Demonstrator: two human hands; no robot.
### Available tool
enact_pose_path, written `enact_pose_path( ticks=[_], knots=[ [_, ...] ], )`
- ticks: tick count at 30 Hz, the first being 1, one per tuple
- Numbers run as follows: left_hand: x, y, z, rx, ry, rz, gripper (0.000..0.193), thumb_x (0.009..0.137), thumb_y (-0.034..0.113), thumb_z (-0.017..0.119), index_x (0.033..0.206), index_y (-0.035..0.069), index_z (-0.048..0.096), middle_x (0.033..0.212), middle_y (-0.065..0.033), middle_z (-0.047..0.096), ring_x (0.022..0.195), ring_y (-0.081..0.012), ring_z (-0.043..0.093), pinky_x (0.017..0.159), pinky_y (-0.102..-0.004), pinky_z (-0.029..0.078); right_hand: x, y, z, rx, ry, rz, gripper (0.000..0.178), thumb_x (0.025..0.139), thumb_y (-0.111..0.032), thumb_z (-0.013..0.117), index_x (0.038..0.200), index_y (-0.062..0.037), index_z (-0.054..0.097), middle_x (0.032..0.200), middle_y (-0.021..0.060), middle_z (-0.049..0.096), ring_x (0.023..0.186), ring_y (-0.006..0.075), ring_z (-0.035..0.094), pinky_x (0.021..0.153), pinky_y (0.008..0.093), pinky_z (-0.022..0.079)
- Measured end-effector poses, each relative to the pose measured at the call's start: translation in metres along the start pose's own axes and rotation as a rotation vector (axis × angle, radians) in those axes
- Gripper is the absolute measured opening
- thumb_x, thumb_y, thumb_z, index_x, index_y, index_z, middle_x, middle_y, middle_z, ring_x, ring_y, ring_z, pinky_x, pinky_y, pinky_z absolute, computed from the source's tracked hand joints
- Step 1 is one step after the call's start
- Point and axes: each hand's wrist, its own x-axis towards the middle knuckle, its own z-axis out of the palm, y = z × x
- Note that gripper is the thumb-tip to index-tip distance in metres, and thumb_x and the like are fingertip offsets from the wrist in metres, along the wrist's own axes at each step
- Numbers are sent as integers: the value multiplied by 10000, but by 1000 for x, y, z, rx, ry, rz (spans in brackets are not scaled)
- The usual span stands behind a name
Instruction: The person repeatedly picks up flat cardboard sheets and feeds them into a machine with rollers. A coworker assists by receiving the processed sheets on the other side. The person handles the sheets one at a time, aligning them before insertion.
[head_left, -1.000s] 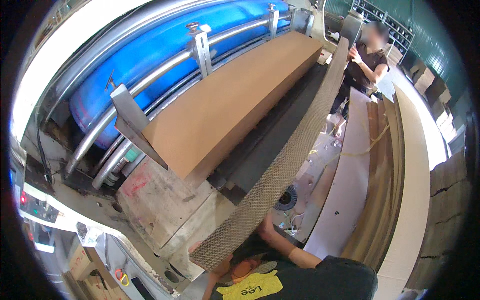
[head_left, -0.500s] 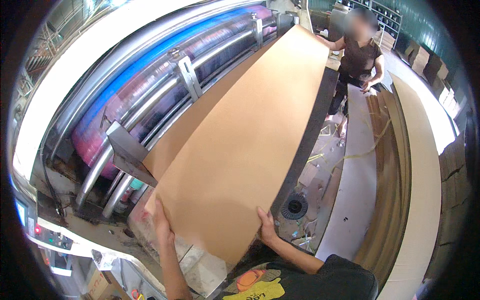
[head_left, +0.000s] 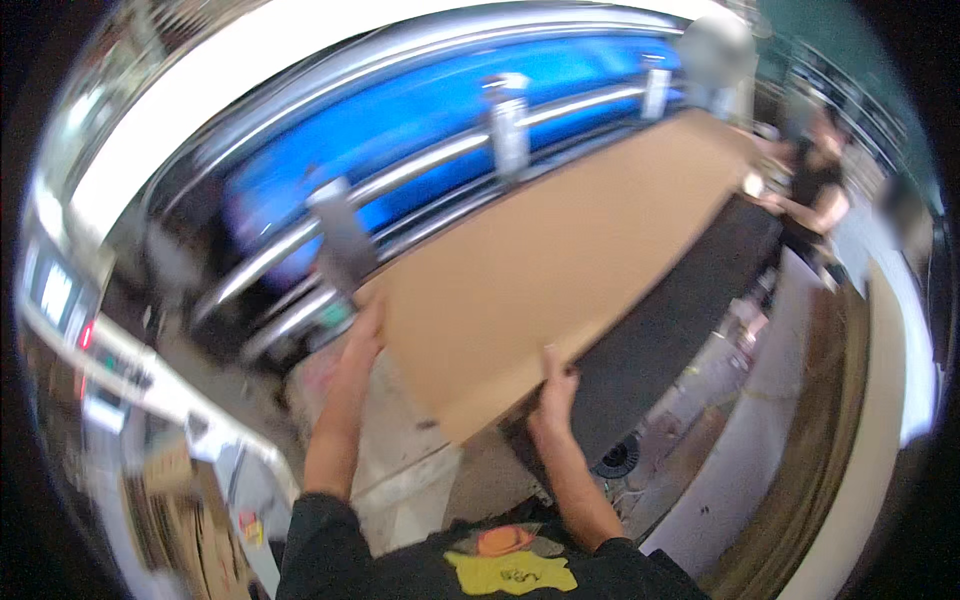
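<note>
A large brown cardboard sheet (head_left: 550,270) lies along the front of the machine's roller, slanting away to the far right. My left hand (head_left: 366,328) is at its near left corner, fingers along the edge and somewhat blurred. My right hand (head_left: 553,402) grips the near right edge, thumb up. Beneath the sheet's right side shows a dark flat surface (head_left: 660,320). At the sheet's far end stands a co-worker (head_left: 815,190), with a hand close to the sheet's corner.
Behind the sheet runs a wide blue roller (head_left: 420,145) with metal bars and upright brackets (head_left: 508,135). A stack of long cardboard sheets (head_left: 810,450) stands at the right. A dark round wheel-like part (head_left: 617,457) lies low between. A control panel (head_left: 55,290) is at far left.
My view has turned, and the sheet now lies flatter and closer against the machine, with both hands still at its near end. The roller's visible face has gone from mostly pink-purple to blue.
</note>
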Motion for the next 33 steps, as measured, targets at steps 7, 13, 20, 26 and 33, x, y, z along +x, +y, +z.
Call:
enact_pose_path(
  ticks=[7, 13, 20, 26, 33],
  knots=[
    [-9, 19, 17, -404, -47, 136, 552, 1037, 477, 506, 1379, 48, 564, 1361, -95, 625, 1231, -245, 594, 1057, -400, 464, -3, -22, 38, 135, -159, -48, 563, 991, -312, 649, 1366, 41, 422, 1284, 154, 590, 1155, 243, 609, 959, 398, 520],
    [-91, -40, 11, -330, 264, 84, 702, 999, 468, 590, 1478, -13, 409, 1475, -139, 505, 1358, -269, 462, 1104, -430, 390, 25, 17, 73, -493, -171, -121, 844, 1049, -424, 531, 1560, 102, 114, 1634, 244, 220, 1508, 325, 238, 1230, 420, 180],
    [-257, -194, -25, 283, 495, -112, 499, 1050, 358, 528, 1353, -39, 548, 1356, -156, 585, 1290, -252, 521, 1124, -364, 375, 37, 73, 20, -574, -51, -633, 724, 1102, -476, 231, 1613, -11, 14, 1687, 200, 10, 1561, 309, 40, 1257, 419, 65],
    [-258, -200, -36, 296, 502, -80, 424, 1057, 248, 531, 1386, -18, 517, 1413, -160, 546, 1342, -246, 475, 1146, -364, 344, 87, 116, 73, -647, 48, -1006, 985, 978, -568, 510, 1585, 73, 74, 1671, 227, 87, 1542, 323, 126, 1250, 424, 102],
    [-198, -156, -19, 398, 409, 422, 484, 1095, 254, 364, 1470, -52, 375, 1550, -183, 389, 1456, -279, 362, 1209, -391, 268, 91, 102, 58, -509, 47, -929, 882, 1035, -507, 356, 1581, 79, -15, 1678, 233, 30, 1557, 337, 40, 1257, 435, 46]
  ],
)
